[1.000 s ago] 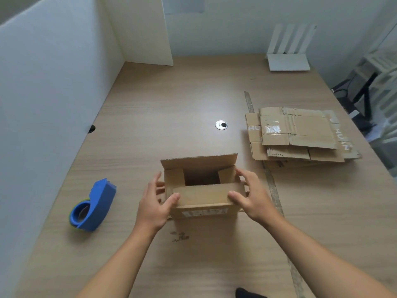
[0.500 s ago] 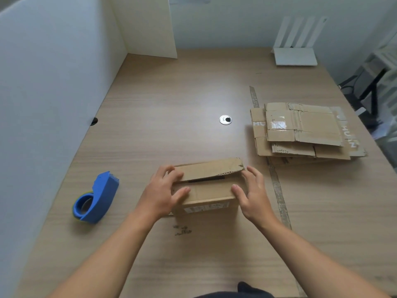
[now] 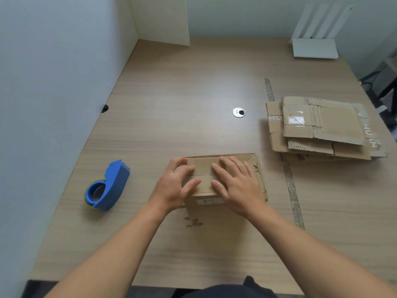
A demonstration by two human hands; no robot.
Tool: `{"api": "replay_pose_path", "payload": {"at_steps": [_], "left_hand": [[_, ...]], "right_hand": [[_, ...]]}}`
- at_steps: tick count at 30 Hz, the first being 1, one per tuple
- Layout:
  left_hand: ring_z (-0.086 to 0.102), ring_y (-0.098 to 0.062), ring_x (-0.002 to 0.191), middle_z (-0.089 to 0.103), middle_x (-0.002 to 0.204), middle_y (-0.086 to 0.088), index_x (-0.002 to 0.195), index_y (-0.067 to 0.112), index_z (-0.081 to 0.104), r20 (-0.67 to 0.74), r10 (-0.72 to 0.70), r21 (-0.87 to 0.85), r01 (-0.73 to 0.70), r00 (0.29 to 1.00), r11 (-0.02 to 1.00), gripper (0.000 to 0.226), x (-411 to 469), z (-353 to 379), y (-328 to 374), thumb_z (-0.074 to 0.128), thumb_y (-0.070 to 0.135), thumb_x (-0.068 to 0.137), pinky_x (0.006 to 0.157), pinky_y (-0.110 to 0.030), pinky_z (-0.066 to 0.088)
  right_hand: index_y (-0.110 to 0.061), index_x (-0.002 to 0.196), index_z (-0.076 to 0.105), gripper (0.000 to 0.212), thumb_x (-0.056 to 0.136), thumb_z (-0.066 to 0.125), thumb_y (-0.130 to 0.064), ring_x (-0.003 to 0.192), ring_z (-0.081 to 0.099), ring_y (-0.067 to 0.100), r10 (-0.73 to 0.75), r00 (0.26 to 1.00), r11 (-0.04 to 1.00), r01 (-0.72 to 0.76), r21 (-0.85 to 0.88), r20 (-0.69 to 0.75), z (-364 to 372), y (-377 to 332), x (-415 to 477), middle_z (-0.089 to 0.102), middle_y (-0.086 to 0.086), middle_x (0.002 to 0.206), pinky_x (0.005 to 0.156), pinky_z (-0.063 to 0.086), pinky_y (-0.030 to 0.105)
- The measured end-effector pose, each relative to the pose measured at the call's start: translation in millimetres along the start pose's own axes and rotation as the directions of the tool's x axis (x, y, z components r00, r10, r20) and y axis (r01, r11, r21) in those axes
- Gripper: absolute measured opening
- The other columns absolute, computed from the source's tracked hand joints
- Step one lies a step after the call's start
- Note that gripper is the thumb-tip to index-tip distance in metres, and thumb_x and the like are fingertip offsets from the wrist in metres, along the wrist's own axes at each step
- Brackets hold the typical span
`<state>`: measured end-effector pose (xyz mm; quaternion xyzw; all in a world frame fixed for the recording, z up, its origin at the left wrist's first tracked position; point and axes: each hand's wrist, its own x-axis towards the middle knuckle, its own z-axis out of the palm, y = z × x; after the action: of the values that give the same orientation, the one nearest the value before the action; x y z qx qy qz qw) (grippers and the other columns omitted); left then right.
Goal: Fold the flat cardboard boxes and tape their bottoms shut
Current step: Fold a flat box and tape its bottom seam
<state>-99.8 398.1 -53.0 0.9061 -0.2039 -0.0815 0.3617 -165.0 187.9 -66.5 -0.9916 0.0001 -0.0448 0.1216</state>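
Note:
A small brown cardboard box stands on the wooden table in front of me, its two long flaps folded down so they meet along a middle seam. My left hand lies on the left part of the flaps, thumb on the near flap. My right hand rests flat with spread fingers on the right part, pressing both flaps down. A blue tape dispenser lies on the table to the left of the box, apart from my hands. A stack of flat cardboard boxes lies to the right, further back.
White partition walls close off the left side and back corner. A round metal cable grommet sits mid-table. A strip of old tape runs along the table right of the box. A white slatted stand is at the back right.
The far flap has come down onto the near flap, closing the box. Both hands moved from the box's sides onto its top; my right hand now lies flat there.

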Motion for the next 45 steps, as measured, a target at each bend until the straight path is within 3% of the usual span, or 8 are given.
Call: {"api": "replay_pose_path", "payload": {"at_steps": [5, 9, 12, 22, 28, 31, 36, 45], "left_hand": [[0.045, -0.023, 0.125, 0.048, 0.136, -0.005, 0.143, 0.019, 0.048, -0.236, -0.125, 0.159, 0.165, 0.964, 0.973, 0.056, -13, -40, -42, 0.062, 0.040, 0.093, 0.103, -0.037, 0.040], [0.041, -0.038, 0.124, 0.045, 0.137, -0.017, 0.154, 0.029, 0.028, -0.322, -0.514, 0.358, 0.604, 0.795, 0.712, 0.073, -22, -76, -98, 0.062, 0.043, 0.091, 0.104, -0.047, 0.036], [0.042, -0.036, 0.125, 0.044, 0.138, -0.016, 0.155, 0.039, 0.007, -0.221, -0.677, 0.423, 0.694, 0.702, 0.582, 0.077, -28, -82, -129, 0.053, 0.048, 0.095, 0.104, -0.046, 0.036], [0.055, -0.035, 0.103, 0.054, 0.118, -0.015, 0.156, 0.040, -0.002, -0.143, -0.573, 0.322, 0.586, 0.807, 0.744, 0.075, -24, -61, -141, 0.047, 0.035, 0.100, 0.083, -0.044, 0.045], [0.056, -0.030, 0.098, 0.057, 0.116, -0.002, 0.152, 0.050, 0.011, -0.108, -0.265, 0.318, 0.286, 0.958, 0.904, 0.075, -11, -77, -82, 0.057, 0.038, 0.094, 0.074, -0.040, 0.048], [0.061, -0.027, 0.084, 0.063, 0.115, 0.007, 0.148, 0.053, 0.019, -0.093, 0.071, 0.331, -0.036, 0.993, 0.943, 0.070, -9, -85, -44, 0.059, 0.043, 0.092, 0.062, -0.037, 0.051], [0.051, -0.027, 0.058, 0.059, 0.084, -0.001, 0.150, 0.041, 0.025, 0.156, 0.567, 0.416, -0.574, 0.809, 0.705, 0.063, 3, -68, -15, 0.051, 0.037, 0.092, 0.045, -0.034, 0.045], [0.053, -0.025, 0.055, 0.062, 0.081, -0.001, 0.145, 0.038, 0.035, 0.344, 0.578, 0.359, -0.672, 0.740, 0.648, 0.047, 17, -54, 28, 0.014, 0.053, 0.105, 0.045, -0.029, 0.040]], "right_hand": [[-0.037, 0.135, 0.053, 0.052, 0.093, 0.034, -0.060, 0.139, 0.032, 0.019, 0.031, 0.999, 0.999, -0.031, -0.016, -0.016, 3, 1, 4, 0.046, -0.005, 0.145, 0.117, 0.017, 0.044], [-0.036, 0.136, 0.052, 0.053, 0.092, 0.033, -0.060, 0.140, 0.030, 0.018, 0.037, 0.999, 0.999, -0.038, -0.024, -0.039, 4, -1, 1, 0.045, -0.006, 0.146, 0.118, 0.016, 0.044], [-0.038, 0.136, 0.051, 0.055, 0.092, 0.031, -0.062, 0.141, 0.026, 0.015, 0.059, 0.998, 0.998, -0.059, 0.002, -0.024, 1, -2, 2, 0.044, -0.009, 0.147, 0.119, 0.016, 0.044], [-0.037, 0.132, 0.058, 0.057, 0.088, 0.035, -0.065, 0.134, 0.034, 0.017, 0.073, 0.996, 0.996, -0.070, 0.054, -0.053, -3, -2, 6, 0.050, -0.008, 0.142, 0.113, 0.026, 0.044], [-0.039, 0.127, 0.061, 0.060, 0.083, 0.034, -0.070, 0.130, 0.036, 0.018, 0.073, 0.997, 0.996, -0.073, 0.057, -0.001, -5, -3, 14, 0.052, -0.010, 0.137, 0.103, 0.028, 0.041], [-0.041, 0.124, 0.063, 0.058, 0.083, 0.035, -0.070, 0.128, 0.040, 0.015, 0.140, 0.990, 0.939, -0.134, 0.317, 0.003, -13, -2, 18, 0.052, -0.020, 0.129, 0.106, 0.030, 0.040], [-0.061, 0.135, 0.041, 0.049, 0.086, 0.049, -0.059, 0.132, 0.043, 0.005, 0.126, 0.991, 0.711, -0.123, 0.692, 0.047, -25, 16, 14, 0.049, -0.022, 0.139, 0.112, 0.036, 0.042], [-0.041, 0.108, 0.065, 0.023, 0.090, 0.055, -0.050, 0.126, 0.051, 0.012, 0.078, 0.997, 0.684, -0.044, 0.728, -0.013, -19, 23, 13, 0.058, -0.017, 0.129, 0.105, 0.040, 0.050]]}}
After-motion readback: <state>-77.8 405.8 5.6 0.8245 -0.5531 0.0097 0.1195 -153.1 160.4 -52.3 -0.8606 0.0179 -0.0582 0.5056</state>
